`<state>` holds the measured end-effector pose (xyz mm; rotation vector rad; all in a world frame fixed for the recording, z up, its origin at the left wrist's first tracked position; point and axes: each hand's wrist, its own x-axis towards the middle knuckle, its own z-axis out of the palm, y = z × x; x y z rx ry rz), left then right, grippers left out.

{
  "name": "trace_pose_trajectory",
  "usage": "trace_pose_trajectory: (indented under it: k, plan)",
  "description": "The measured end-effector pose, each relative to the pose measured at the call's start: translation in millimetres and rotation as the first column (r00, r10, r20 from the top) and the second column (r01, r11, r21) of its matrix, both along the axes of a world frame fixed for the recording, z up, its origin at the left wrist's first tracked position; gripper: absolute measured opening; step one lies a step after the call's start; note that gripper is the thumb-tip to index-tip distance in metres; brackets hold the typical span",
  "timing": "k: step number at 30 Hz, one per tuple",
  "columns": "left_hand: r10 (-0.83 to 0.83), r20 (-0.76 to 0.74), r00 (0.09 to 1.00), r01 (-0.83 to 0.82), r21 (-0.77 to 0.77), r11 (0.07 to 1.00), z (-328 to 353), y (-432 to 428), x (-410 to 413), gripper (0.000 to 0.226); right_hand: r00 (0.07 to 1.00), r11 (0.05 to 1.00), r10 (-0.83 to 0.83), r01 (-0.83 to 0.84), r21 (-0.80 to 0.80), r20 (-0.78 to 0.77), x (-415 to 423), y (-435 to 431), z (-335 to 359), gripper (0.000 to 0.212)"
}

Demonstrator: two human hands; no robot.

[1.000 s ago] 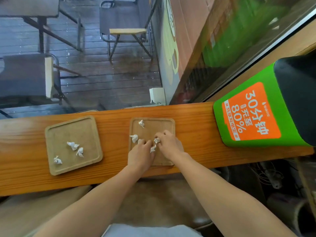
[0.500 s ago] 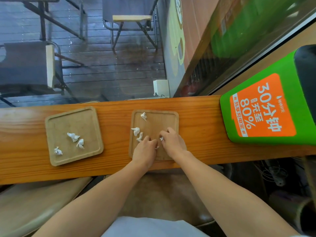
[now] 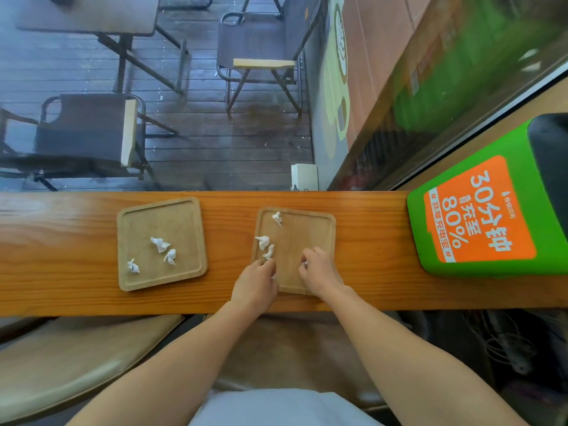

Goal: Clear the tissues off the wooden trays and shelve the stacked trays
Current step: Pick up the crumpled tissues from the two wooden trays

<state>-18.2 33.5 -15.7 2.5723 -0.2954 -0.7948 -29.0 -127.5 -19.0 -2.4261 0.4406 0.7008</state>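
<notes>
A long wooden worktop (image 3: 368,241) runs across the view below a window. On its left part lies the left tray (image 3: 144,222), slightly skewed, with three crumpled tissues (image 3: 159,243) on it: two near the middle, just beside each other, and one toward the near left corner.

Nearer the centre lies the right tray (image 3: 310,235). A tissue (image 3: 277,218) sits near its far left corner, another (image 3: 263,241) lies by the left rim, and a third (image 3: 270,251) lies just beside that one, touching the fingertips of the left hand (image 3: 253,287). That hand rests over the tray's near left corner, fingers curled narrow around a bit of white tissue showing at its right edge. The right hand (image 3: 319,272) rests on the tray's near right part, fingers pinched closed on a small white scrap.

At the far right of the worktop stands a green box (image 3: 491,210) with an orange label, well apart from the trays.
</notes>
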Motion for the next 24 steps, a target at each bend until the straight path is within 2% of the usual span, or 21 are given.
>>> trace_pose_trajectory:
  k: [5, 11, 15, 19, 24]
  plan:
    - [0.115, -0.028, 0.993, -0.115, 0.012, 0.993, 3, 24, 5, 0.004, 0.998, 0.998, 0.053, -0.052, 0.023, -0.025, 6, 11, 7, 0.01]
    - [0.173, -0.11, 0.979, -0.162, 0.101, 0.982, 5, 47, 10, 0.02, 0.983, 0.992, 0.11, -0.1, 0.072, -0.148, 14, 21, 9, 0.023]
    - [0.199, -0.135, 0.971, -0.178, 0.151, 0.972, 4, 56, 9, 0.029, 0.977, 0.989, 0.121, -0.103, 0.109, -0.175, 20, 33, 10, 0.027]
    - [0.199, -0.158, 0.967, -0.166, 0.201, 0.966, 4, 60, 10, 0.046, 0.978, 0.988, 0.132, -0.118, 0.096, -0.164, 19, 40, 11, 0.023]
    - [0.207, -0.214, 0.955, -0.167, 0.192, 0.967, 1, 56, 15, 0.039, 0.98, 0.991, 0.132, -0.124, 0.057, -0.152, 18, 37, 11, 0.011]
